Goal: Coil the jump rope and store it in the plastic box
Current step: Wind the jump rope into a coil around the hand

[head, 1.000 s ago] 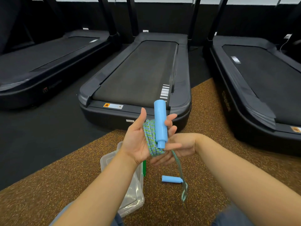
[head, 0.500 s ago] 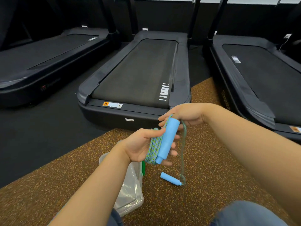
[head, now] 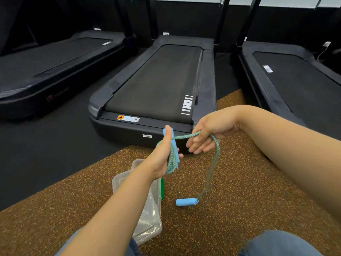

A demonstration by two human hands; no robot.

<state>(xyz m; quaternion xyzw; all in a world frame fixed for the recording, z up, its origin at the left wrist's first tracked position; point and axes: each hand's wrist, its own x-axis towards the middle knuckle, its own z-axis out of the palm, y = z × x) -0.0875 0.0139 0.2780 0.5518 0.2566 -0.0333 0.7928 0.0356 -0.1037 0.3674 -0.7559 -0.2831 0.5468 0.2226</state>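
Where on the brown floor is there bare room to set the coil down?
Free: the brown floor right of the loose handle, up to the right treadmill. Crowded: around the plastic box, under the left hand holding the coil.

Three black treadmills stand side by side on a dark floor: the middle treadmill at twelve o'clock, the left treadmill at ten, the right treadmill at two. The middle one bears an orange warning sticker on its near end and white stripes on its belt. A brown speckled mat fills the six o'clock foreground, reaching up between the middle and right machines.
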